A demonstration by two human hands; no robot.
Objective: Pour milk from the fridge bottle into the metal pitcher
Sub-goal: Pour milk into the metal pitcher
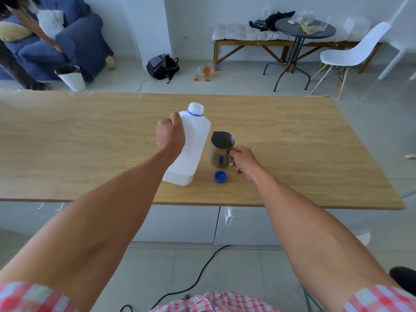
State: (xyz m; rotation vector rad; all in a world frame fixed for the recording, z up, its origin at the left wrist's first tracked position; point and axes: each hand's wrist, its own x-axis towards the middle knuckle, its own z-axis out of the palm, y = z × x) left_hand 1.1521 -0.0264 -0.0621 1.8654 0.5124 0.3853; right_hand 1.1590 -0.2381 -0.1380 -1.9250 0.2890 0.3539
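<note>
A white plastic milk bottle (pixel 191 145) with a blue neck ring stands uncapped near the middle of the wooden table (pixel 90 143). My left hand (pixel 170 136) grips its handle side from the left. Just right of the bottle stands the metal pitcher (pixel 219 149), upright, spout pointing away from me. My right hand (pixel 244 162) holds the pitcher's handle. The blue bottle cap (pixel 220 177) lies upside down on the table in front of the pitcher. The bottle and pitcher stand close together; whether they touch I cannot tell.
The table's near edge runs above white cabinet fronts (pixel 180 224). A black cable (pixel 198 275) crosses the floor below. Beyond the table are a backpack (pixel 162 66), glasses on the floor (pixel 203 74), a round black table (pixel 304 30), a white chair (pixel 351 55) and a blue sofa (pixel 67 43).
</note>
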